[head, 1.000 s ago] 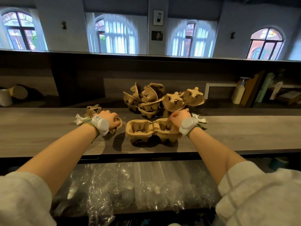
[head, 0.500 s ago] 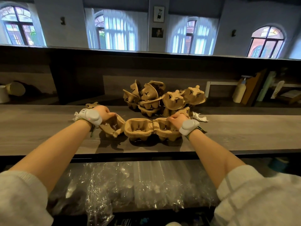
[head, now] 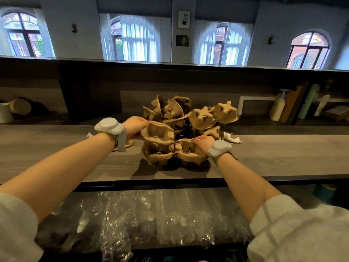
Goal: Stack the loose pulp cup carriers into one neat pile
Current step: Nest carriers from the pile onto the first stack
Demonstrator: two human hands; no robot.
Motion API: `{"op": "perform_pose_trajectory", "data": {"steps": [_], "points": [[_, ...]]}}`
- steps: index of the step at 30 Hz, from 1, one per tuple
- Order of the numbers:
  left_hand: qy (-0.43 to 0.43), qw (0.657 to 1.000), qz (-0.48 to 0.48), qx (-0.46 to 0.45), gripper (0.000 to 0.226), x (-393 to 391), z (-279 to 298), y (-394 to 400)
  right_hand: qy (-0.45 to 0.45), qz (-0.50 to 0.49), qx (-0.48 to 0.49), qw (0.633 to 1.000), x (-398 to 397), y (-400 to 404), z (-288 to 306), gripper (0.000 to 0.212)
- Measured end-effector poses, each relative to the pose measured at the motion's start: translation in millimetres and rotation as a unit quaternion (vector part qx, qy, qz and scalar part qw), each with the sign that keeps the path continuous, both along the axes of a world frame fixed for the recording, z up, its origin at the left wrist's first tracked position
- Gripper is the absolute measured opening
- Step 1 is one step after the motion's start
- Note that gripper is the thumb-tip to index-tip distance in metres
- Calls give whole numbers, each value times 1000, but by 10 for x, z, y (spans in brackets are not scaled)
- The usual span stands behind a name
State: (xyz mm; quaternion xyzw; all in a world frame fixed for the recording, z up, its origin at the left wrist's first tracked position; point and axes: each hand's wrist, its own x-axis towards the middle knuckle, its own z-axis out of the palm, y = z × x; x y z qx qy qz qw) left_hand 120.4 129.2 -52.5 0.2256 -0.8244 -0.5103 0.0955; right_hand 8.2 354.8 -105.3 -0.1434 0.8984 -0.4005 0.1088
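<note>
A low pile of brown pulp cup carriers point(head: 175, 155) sits on the wooden counter point(head: 56, 159) in front of me. My left hand point(head: 135, 125) grips one loose carrier point(head: 158, 134), held tilted above the left half of the pile. My right hand point(head: 203, 142) rests on the right end of the pile with its fingers curled over the rim. Behind the pile lies a jumble of several loose carriers point(head: 190, 114), some upside down. Part of another carrier point(head: 128, 143) shows under my left wrist.
Crumpled white paper point(head: 233, 139) lies right of the pile. A pale bottle point(head: 277, 108) and boards stand at the back right, a white cup point(head: 4, 115) at the far left. Plastic-wrapped cups point(head: 143, 214) fill the shelf below the counter edge.
My left hand picked a carrier up from the counter on the left and carried it right and up, over the pile. My right hand stayed on the pile.
</note>
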Motion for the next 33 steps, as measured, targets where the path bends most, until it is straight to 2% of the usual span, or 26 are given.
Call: {"op": "perform_pose_trajectory", "data": {"steps": [4,7,11,16,20,24,27,29,33], "points": [[-32,996,-28,-83,30,-11,-181,117,-12,-12,-32,999,-4,-15,-23,34],[-46,989,-25,-138,28,2,-280,117,-13,-10,-39,999,0,-15,-33,33],[-63,961,-7,-268,31,-5,-392,51,-17,-12,-46,999,-8,-15,-36,34],[-78,948,-18,-307,34,23,-414,38,-18,-6,-14,1000,-23,-28,-25,38],[-92,918,-19,-386,32,23,-443,41,-20,-2,-5,1000,-19,-38,-14,40],[-88,924,-10,-371,42,-5,-473,-33,-20,-2,-5,1000,-23,-38,-28,40],[-84,896,27,-435,39,14,-466,-208,-21,-4,-13,1000,-32,-47,-38,39],[-107,880,55,-459,53,25,-487,-370,-23,-6,-15,1000,-38,-56,-34,39],[-171,883,120,-420,75,3,-553,-728,-32,-6,-24,999,-55,-69,-30,38]]}}
